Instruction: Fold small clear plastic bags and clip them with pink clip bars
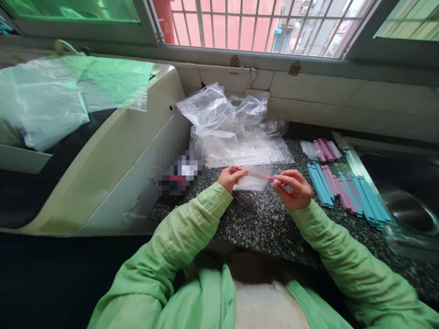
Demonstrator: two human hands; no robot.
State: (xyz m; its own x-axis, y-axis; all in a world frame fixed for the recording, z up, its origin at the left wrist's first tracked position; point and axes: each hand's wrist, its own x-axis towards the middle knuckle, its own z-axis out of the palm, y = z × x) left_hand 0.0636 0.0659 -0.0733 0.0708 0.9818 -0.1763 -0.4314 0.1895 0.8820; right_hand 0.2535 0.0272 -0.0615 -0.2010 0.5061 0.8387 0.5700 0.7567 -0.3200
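Both my hands hold a pink bag clip (255, 173), a long thin strip stretched level between them. The fingers of my left hand (229, 179) are closed on its rounded left end. At the other end, my right hand (294, 188) pinches the tip between thumb and fingers. Just below and behind the clip is a small clear plastic bag (250, 183); I cannot tell whether it is caught in the clip. To the right of my right hand lie rows of teal clips (320, 184) and pink clips (344, 192), side by side on the speckled countertop (254, 221).
Crumpled clear plastic bags (226, 123) are heaped against the tiled wall. More pink clips (325, 150) lie on a clear packet at back right, near the metal sink (411, 205). A beige machine casing (126, 141) with plastic sheets stands left. A blurred item (181, 172) sits beside it.
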